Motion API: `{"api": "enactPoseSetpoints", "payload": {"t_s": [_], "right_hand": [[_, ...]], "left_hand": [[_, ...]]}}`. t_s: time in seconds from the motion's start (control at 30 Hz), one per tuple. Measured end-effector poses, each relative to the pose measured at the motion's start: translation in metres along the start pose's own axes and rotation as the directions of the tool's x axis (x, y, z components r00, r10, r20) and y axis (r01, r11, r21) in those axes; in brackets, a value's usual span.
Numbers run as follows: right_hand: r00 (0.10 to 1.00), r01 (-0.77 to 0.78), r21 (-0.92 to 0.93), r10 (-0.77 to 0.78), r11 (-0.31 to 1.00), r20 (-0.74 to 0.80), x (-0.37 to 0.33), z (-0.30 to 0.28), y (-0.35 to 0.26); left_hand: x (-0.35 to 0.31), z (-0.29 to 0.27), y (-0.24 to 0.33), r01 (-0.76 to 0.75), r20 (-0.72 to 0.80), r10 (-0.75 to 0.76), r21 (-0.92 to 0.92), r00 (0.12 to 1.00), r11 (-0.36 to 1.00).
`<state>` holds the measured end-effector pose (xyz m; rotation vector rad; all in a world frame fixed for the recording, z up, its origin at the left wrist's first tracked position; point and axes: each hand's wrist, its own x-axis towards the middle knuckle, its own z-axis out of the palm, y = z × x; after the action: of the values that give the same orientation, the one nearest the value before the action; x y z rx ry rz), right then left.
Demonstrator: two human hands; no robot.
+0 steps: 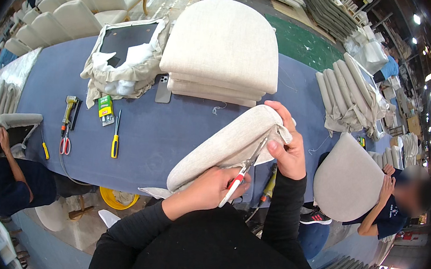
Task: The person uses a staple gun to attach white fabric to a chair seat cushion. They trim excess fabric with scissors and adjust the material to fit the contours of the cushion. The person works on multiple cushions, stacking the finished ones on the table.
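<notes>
My left hand (209, 187) is closed round the red-and-white handles of a pair of scissors (251, 161). The blades point up and away, lying against the loose fabric edge of a beige upholstered seat cushion (219, 145). That cushion is tilted up on its side, its padded face toward the far left. At its upper right end my right hand (291, 149) grips the cushion, thumb on the folded fabric and fingers behind the rim. The cushion's underside is mostly turned from view. A stack of beige seat cushions (221, 44) stands just beyond on the blue-covered table (135, 163).
Left on the table lie a staple gun (69, 112), red-handled scissors (65, 145), a staple box (106, 109), a yellow screwdriver (115, 143), a phone (163, 90) and a partly covered seat (125, 48). Another staple gun (269, 185) hangs by my right forearm. Co-workers handle cushions on both sides.
</notes>
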<state>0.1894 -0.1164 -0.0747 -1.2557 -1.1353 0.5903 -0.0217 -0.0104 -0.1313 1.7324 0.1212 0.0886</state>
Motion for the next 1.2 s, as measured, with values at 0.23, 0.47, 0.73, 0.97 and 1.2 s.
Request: {"api": "enactPoseSetpoints", "payload": {"t_s": [0.23, 0.47, 0.73, 0.97, 1.2], "right_hand": [[1.000, 0.002, -0.019, -0.002, 1.000, 0.016, -0.002, -0.002, -0.001], [1.000, 0.009, -0.061, -0.008, 0.998, 0.011, -0.007, -0.001, -0.003], [1.000, 0.014, -0.075, -0.013, 0.997, 0.006, -0.010, -0.001, -0.003], [0.999, 0.022, -0.138, -0.017, 0.990, 0.036, -0.010, 0.002, -0.007], [1.000, 0.021, -0.128, -0.019, 0.992, 0.016, -0.012, 0.008, -0.012]], "left_hand": [[0.004, 0.001, 0.008, 0.010, -0.041, -0.013, -0.079, 0.999, 0.997], [0.004, -0.001, 0.008, 0.008, 0.029, -0.008, -0.007, 1.000, 1.000], [-0.001, -0.001, 0.013, 0.010, 0.009, -0.010, -0.013, 1.000, 1.000], [-0.005, -0.002, 0.014, -0.024, 0.035, 0.024, 0.013, 0.999, 1.000], [-0.014, -0.007, 0.033, 0.049, 0.106, -0.038, -0.096, 0.994, 0.994]]}}
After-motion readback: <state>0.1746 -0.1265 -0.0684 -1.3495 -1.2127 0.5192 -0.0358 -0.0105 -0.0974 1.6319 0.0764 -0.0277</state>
